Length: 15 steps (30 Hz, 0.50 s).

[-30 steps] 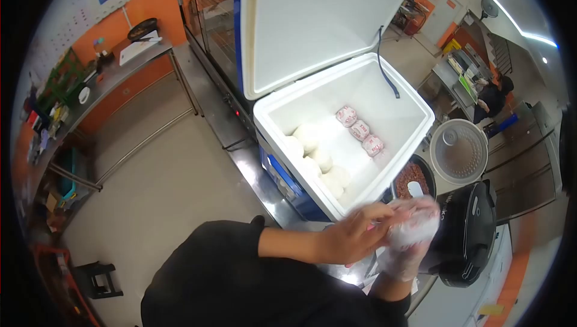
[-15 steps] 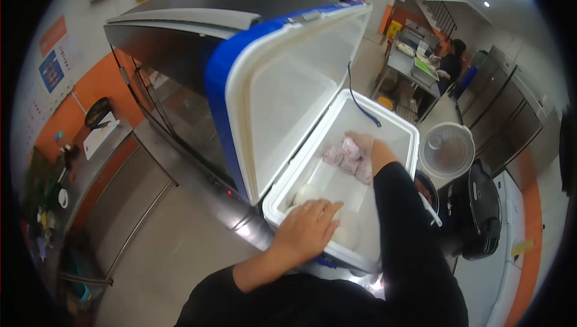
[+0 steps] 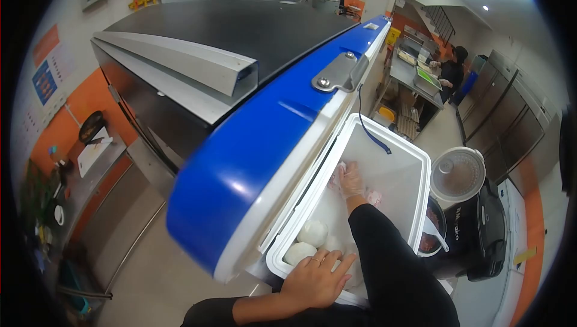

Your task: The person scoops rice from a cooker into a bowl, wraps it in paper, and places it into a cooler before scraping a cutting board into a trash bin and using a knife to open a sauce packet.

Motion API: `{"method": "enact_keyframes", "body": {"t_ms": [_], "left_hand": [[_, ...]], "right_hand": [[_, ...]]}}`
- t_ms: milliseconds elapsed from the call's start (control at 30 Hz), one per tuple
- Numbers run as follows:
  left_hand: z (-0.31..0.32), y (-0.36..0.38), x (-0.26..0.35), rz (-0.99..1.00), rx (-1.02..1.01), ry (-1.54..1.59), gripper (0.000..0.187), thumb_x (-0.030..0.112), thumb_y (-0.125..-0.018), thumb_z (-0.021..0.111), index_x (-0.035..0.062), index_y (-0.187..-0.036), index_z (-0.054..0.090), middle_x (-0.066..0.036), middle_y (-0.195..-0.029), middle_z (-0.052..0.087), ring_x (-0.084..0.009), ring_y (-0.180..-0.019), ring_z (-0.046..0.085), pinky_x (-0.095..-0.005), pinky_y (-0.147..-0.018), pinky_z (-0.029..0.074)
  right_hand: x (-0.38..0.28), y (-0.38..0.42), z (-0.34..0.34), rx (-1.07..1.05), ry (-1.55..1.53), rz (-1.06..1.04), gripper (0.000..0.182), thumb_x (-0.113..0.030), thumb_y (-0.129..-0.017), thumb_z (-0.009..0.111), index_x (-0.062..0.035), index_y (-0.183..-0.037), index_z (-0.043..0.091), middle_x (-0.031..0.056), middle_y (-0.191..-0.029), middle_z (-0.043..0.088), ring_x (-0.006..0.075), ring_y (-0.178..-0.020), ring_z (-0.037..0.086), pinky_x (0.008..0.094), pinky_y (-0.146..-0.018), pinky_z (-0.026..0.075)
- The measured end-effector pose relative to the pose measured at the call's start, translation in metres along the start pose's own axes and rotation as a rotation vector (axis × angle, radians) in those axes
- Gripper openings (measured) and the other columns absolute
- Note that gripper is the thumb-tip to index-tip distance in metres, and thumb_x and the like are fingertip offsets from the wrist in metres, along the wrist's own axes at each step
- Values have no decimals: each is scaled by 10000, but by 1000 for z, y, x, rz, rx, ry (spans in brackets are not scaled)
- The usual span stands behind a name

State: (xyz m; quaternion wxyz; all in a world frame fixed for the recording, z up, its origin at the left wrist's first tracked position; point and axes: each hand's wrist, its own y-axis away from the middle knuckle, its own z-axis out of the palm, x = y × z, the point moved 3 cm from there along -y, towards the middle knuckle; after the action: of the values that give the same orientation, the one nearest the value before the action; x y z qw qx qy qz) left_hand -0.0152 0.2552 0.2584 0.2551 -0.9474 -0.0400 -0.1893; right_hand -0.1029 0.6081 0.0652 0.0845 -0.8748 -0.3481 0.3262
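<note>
A white-walled cooler box (image 3: 396,130) stands in front of me, its blue lid (image 3: 252,159) raised and tilted toward me. My right hand (image 3: 351,183), in a clear plastic glove, reaches deep inside. Its fingers close over a white packet with red print (image 3: 341,168) by the hinge-side wall. Another printed packet (image 3: 374,197) lies to its right, partly behind my wrist. My left hand (image 3: 318,276), bare with a ring, rests at the near rim with fingers spread and holds nothing. Round white balls (image 3: 312,232) lie beside it in the near corner; more are partly hidden under the hand.
To the right are a pot with reddish contents (image 3: 431,231) and a white spatula (image 3: 436,234), a translucent tub (image 3: 458,174) and a black cooker (image 3: 481,231). A dark metal-topped unit (image 3: 240,21) stands behind the lid. Further back, a person (image 3: 452,72) works at a steel table (image 3: 415,78).
The lid has swung toward me, showing its blue outside. My right hand has moved left among the packets, toward the hinge side. The left hand has shifted down and right.
</note>
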Motion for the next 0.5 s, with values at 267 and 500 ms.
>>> {"method": "enact_keyframes", "body": {"t_ms": [267, 500], "left_hand": [[-4, 2, 1, 1, 32, 9, 427, 279, -928, 601, 94, -1313, 606, -79, -1037, 595, -235, -896, 584, -326, -672, 502], [-1, 5, 1, -16, 49, 51, 391, 270, -930, 602, 85, -1274, 622, -92, -1041, 608, -249, -917, 602, -354, -707, 509]], "right_hand": [[-22, -1, -6, -151, 470, -174, 231, -254, -983, 525, -73, -1105, 599, 123, -1222, 579, 292, -1167, 547, 412, -966, 471], [-3, 33, 12, 114, 48, -361, 537, -398, -912, 597, -90, -1345, 521, 148, -1296, 525, 341, -1195, 554, 463, -1010, 455]]}}
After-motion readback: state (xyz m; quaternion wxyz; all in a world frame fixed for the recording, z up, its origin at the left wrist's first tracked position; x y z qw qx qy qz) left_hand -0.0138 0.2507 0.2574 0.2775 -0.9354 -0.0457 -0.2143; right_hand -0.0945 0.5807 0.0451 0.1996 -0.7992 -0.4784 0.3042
